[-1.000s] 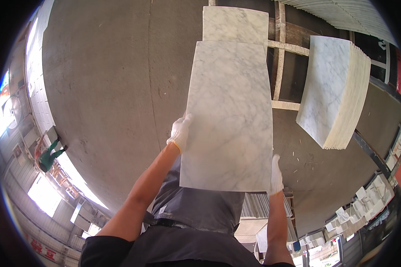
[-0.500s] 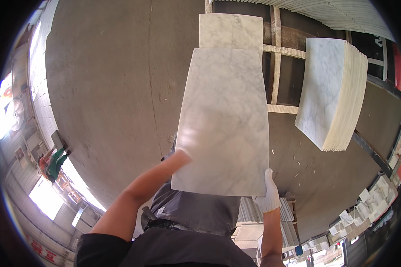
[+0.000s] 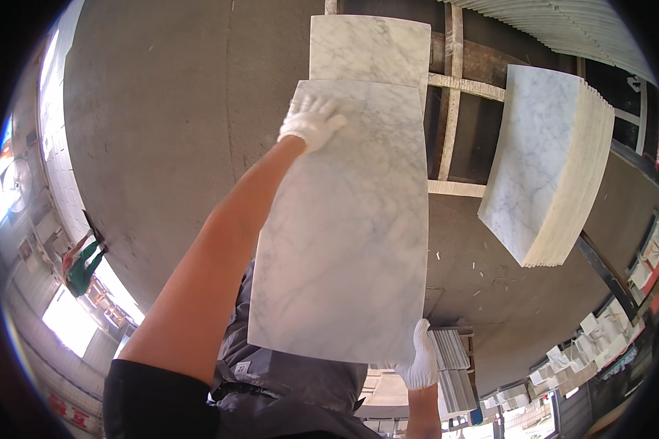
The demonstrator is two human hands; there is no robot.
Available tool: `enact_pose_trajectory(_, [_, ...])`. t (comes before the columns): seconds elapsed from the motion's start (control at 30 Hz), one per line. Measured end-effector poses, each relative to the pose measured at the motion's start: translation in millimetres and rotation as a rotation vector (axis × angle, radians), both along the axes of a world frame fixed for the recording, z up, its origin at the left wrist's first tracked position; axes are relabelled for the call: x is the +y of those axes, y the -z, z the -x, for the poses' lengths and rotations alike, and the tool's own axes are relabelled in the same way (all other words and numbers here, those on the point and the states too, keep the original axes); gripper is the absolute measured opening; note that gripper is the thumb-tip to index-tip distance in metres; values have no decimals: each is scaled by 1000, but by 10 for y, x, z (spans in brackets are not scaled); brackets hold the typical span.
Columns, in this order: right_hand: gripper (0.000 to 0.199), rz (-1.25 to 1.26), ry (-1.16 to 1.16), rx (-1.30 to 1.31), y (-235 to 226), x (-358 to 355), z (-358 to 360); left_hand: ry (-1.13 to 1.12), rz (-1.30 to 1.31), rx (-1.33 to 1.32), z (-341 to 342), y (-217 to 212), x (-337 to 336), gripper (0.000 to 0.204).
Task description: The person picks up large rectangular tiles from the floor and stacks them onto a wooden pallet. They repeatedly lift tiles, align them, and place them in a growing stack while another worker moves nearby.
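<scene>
I hold a white marble slab (image 3: 348,227) with grey veins out in front of me, above a grey concrete floor. My left hand (image 3: 311,121), in a white knit glove, lies flat on the slab's far left corner. My right hand (image 3: 419,358), also gloved, grips the slab's near right corner from below. A second marble slab (image 3: 370,47) lies on a wooden frame just beyond the far edge of the one I hold.
A stack of several marble slabs (image 3: 549,168) stands to the right on a wooden frame (image 3: 454,102). More stacked tiles (image 3: 450,355) lie low near my right hand. Concrete floor (image 3: 161,132) spreads to the left. A green object (image 3: 80,263) sits far left.
My left hand has slid from the slab's near left edge up to its far left corner. The slab has moved forward, toward the slab on the frame.
</scene>
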State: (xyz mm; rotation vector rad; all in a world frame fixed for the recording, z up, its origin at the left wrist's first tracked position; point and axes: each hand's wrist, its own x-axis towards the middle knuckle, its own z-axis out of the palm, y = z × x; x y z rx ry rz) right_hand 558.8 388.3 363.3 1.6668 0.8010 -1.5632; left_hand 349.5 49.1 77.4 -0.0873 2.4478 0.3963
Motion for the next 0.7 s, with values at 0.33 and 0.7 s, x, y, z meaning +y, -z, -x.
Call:
enact_pose_trajectory(0.33, [50, 49, -46, -42, -89, 8, 54, 468, -671, 453, -412, -850, 1535, 54])
enact_pose_trajectory(0.7, [65, 63, -122, 17, -123, -64, 125, 258, -202, 121, -1015, -940, -449, 44])
